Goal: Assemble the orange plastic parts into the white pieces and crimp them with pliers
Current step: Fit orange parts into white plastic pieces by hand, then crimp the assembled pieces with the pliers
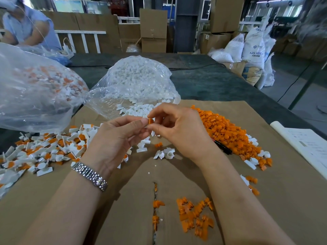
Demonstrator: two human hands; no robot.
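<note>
Far left: clear bag (35, 89) of joined orange-and-white units, resting on the table edge.
Left foreground: heap of assembled units (47, 149), loose on the cardboard (177, 174).
Centre rear: open bag of white pieces (136, 82), contents spilling toward the hands.
Centre: left hand (113, 138), steel watch (90, 175) at wrist; thumb and forefinger pinching together at the orange part (150, 120). A sliver of white shows just beneath the fingertips; whether it is a held piece cannot be told.
Right hand (178, 128): thumb and forefinger pinching the same orange part from the opposite side, other fingers curled.
Handling, judged: light, rigid moulded plastic, small and smooth, apt to slip; best taken at its flat head, stem left free for insertion.
Right: orange pile (230, 133), black pen (223, 147) at its near edge.
Lower centre-right: smaller orange cluster (194, 216).
Far right: paper sheet (307, 145).
Pliers: not seen.
</note>
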